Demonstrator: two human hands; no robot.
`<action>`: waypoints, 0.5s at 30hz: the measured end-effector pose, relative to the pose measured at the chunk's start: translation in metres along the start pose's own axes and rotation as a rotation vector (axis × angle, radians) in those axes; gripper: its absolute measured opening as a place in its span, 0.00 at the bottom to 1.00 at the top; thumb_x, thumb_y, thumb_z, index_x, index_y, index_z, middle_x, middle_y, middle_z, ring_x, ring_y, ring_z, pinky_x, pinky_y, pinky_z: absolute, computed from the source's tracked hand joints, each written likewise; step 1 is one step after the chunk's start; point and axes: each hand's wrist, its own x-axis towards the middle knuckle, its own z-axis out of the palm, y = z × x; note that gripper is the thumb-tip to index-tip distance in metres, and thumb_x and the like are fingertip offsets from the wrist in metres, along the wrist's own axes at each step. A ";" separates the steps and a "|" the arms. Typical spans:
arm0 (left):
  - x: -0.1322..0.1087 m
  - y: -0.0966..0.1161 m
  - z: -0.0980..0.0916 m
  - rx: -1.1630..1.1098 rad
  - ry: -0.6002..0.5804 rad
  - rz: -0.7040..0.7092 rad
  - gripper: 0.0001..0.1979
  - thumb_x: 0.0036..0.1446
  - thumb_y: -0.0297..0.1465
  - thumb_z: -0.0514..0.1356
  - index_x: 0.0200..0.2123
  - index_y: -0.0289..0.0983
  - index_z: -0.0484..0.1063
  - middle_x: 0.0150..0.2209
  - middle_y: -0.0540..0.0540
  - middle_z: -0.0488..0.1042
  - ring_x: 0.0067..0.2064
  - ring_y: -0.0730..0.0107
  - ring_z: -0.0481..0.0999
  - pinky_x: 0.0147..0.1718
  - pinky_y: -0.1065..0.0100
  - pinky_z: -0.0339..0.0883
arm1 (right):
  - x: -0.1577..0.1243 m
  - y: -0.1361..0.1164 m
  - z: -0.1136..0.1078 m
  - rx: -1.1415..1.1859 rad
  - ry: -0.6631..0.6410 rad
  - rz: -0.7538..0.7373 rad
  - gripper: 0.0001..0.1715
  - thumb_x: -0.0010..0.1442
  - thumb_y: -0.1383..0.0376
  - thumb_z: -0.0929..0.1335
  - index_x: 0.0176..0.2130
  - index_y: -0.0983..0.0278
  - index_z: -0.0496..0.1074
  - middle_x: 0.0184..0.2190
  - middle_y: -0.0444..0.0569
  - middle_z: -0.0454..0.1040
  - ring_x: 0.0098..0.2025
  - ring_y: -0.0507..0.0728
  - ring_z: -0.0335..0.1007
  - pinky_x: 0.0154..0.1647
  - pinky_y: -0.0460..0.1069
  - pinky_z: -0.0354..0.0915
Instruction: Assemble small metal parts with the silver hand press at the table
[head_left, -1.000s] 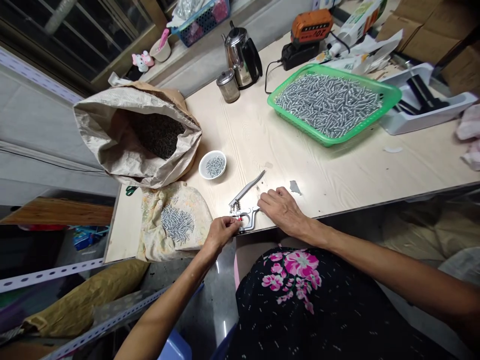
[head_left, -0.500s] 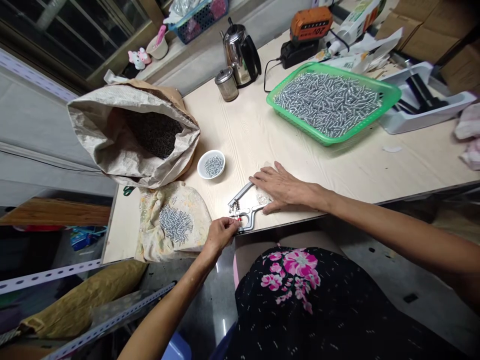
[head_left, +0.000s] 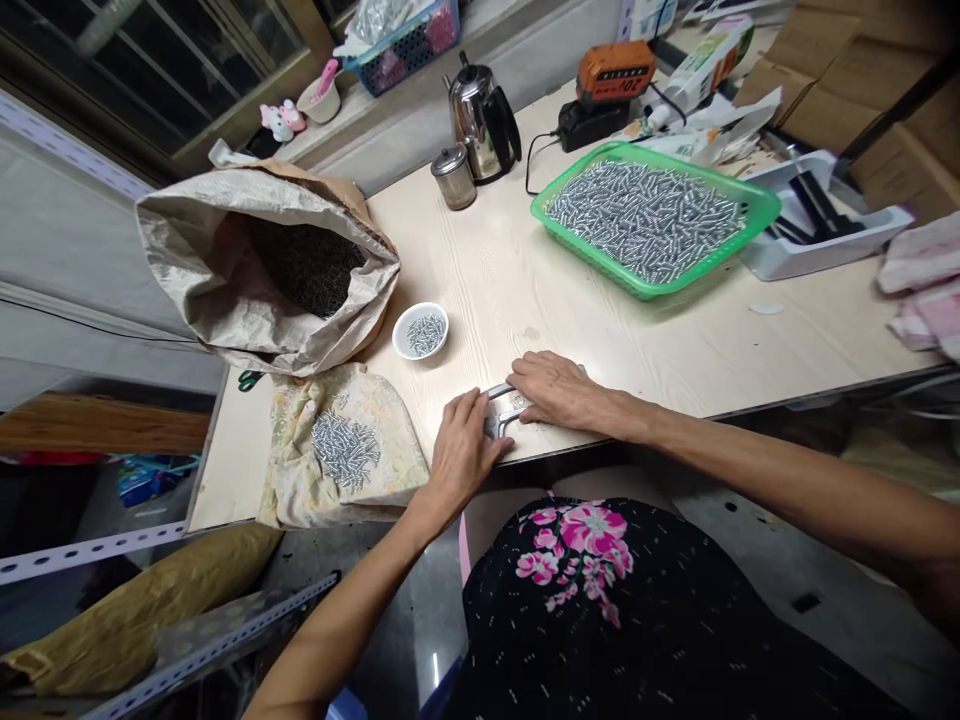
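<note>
At the table's front edge lies a silver hand tool like pliers (head_left: 513, 412), with two long handles. My left hand (head_left: 463, 445) wraps over its head end, hiding the jaws and spring. My right hand (head_left: 559, 392) closes over the handles from the other side, thumb on the near one. To the left, small silver metal pins or screws (head_left: 345, 450) are heaped on a floral cloth (head_left: 397, 425). More of them lie in a small white bowl (head_left: 400, 343) behind my left hand.
An open sack (head_left: 191, 265) of dark small pieces stands at the back left. A green basket (head_left: 645, 291) full of silver pieces sits back right, beside a white tray (head_left: 840, 242). A kettle (head_left: 480, 120), a metal canister (head_left: 454, 180) and an orange battery (head_left: 615, 72) line the wall.
My left hand has shifted from a pinch at the tool's near tip to wrapping over its head. My right fingers have closed in on the handles. The view has shifted slightly.
</note>
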 end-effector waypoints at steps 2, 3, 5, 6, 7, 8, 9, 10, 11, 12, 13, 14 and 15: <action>0.015 -0.001 0.005 0.028 -0.075 0.062 0.31 0.57 0.34 0.64 0.62 0.33 0.59 0.61 0.34 0.63 0.61 0.49 0.62 0.59 0.50 0.61 | -0.003 -0.001 -0.001 0.012 -0.005 0.021 0.17 0.55 0.59 0.75 0.40 0.67 0.71 0.40 0.55 0.72 0.43 0.61 0.63 0.42 0.53 0.59; 0.022 -0.002 0.006 0.041 -0.111 0.075 0.32 0.58 0.33 0.63 0.62 0.34 0.58 0.61 0.35 0.64 0.60 0.50 0.63 0.58 0.50 0.62 | -0.005 -0.001 -0.002 0.029 -0.006 0.019 0.18 0.54 0.59 0.75 0.41 0.66 0.71 0.40 0.54 0.72 0.43 0.61 0.63 0.42 0.52 0.59; 0.033 -0.003 0.006 0.079 -0.175 0.088 0.32 0.58 0.33 0.63 0.63 0.35 0.57 0.57 0.37 0.67 0.56 0.52 0.66 0.55 0.51 0.64 | -0.008 -0.001 -0.004 0.069 -0.003 0.020 0.22 0.52 0.60 0.76 0.43 0.67 0.71 0.41 0.54 0.71 0.44 0.61 0.64 0.39 0.51 0.60; 0.037 -0.003 0.004 0.106 -0.204 0.094 0.32 0.58 0.34 0.63 0.63 0.35 0.57 0.55 0.37 0.68 0.54 0.52 0.67 0.54 0.52 0.66 | -0.010 -0.001 -0.005 0.081 -0.004 0.032 0.25 0.51 0.60 0.77 0.44 0.67 0.70 0.42 0.55 0.71 0.44 0.61 0.64 0.38 0.51 0.60; 0.040 -0.002 0.002 0.137 -0.229 0.100 0.32 0.58 0.35 0.63 0.62 0.35 0.57 0.53 0.38 0.69 0.52 0.52 0.67 0.52 0.52 0.66 | -0.011 -0.001 -0.005 0.081 -0.005 0.049 0.26 0.50 0.61 0.77 0.45 0.68 0.70 0.43 0.55 0.71 0.44 0.61 0.64 0.36 0.51 0.60; 0.042 -0.001 0.000 0.166 -0.251 0.106 0.32 0.58 0.36 0.63 0.62 0.34 0.58 0.52 0.38 0.69 0.51 0.52 0.67 0.51 0.53 0.67 | -0.012 -0.003 -0.005 0.065 -0.009 0.069 0.26 0.50 0.61 0.77 0.45 0.69 0.70 0.43 0.56 0.71 0.44 0.61 0.64 0.35 0.51 0.59; 0.044 0.000 -0.002 0.190 -0.268 0.110 0.31 0.58 0.37 0.63 0.61 0.34 0.59 0.51 0.38 0.69 0.51 0.52 0.67 0.50 0.53 0.67 | -0.012 -0.004 -0.005 0.037 -0.012 0.089 0.23 0.51 0.62 0.77 0.44 0.69 0.71 0.43 0.57 0.72 0.44 0.61 0.64 0.35 0.51 0.59; 0.044 0.002 -0.004 0.207 -0.284 0.114 0.30 0.58 0.38 0.63 0.60 0.34 0.60 0.50 0.38 0.69 0.50 0.53 0.67 0.49 0.54 0.67 | -0.013 -0.007 -0.004 0.006 -0.014 0.099 0.20 0.53 0.62 0.76 0.43 0.68 0.71 0.43 0.57 0.72 0.44 0.61 0.65 0.34 0.51 0.59; 0.045 0.003 -0.005 0.215 -0.296 0.119 0.28 0.59 0.38 0.62 0.59 0.34 0.62 0.49 0.38 0.70 0.50 0.53 0.67 0.48 0.55 0.67 | -0.014 -0.010 -0.003 -0.023 -0.015 0.102 0.16 0.55 0.63 0.74 0.41 0.68 0.72 0.42 0.57 0.73 0.43 0.61 0.65 0.35 0.51 0.59; 0.045 0.004 -0.006 0.216 -0.306 0.124 0.25 0.59 0.38 0.62 0.57 0.35 0.64 0.48 0.39 0.70 0.49 0.54 0.68 0.47 0.56 0.67 | -0.014 -0.013 -0.001 -0.046 -0.012 0.105 0.12 0.57 0.64 0.73 0.40 0.67 0.72 0.41 0.56 0.73 0.43 0.61 0.65 0.35 0.52 0.59; 0.045 0.006 -0.006 0.214 -0.312 0.128 0.22 0.60 0.38 0.62 0.55 0.36 0.66 0.47 0.40 0.71 0.49 0.55 0.68 0.46 0.57 0.67 | -0.016 -0.016 0.001 -0.060 -0.006 0.110 0.08 0.59 0.65 0.71 0.38 0.67 0.72 0.39 0.56 0.74 0.42 0.60 0.66 0.36 0.52 0.59; 0.044 0.007 -0.006 0.213 -0.317 0.131 0.19 0.60 0.38 0.61 0.52 0.37 0.67 0.46 0.41 0.71 0.48 0.56 0.68 0.45 0.58 0.67 | -0.017 -0.019 0.004 -0.067 0.000 0.117 0.04 0.60 0.67 0.70 0.37 0.66 0.72 0.38 0.55 0.74 0.41 0.60 0.66 0.36 0.52 0.58; 0.044 0.008 -0.006 0.214 -0.321 0.130 0.16 0.61 0.37 0.60 0.50 0.37 0.69 0.45 0.42 0.71 0.47 0.56 0.68 0.44 0.59 0.67 | -0.019 -0.022 0.008 -0.067 0.008 0.125 0.02 0.61 0.69 0.68 0.36 0.66 0.72 0.36 0.54 0.74 0.40 0.59 0.66 0.36 0.52 0.58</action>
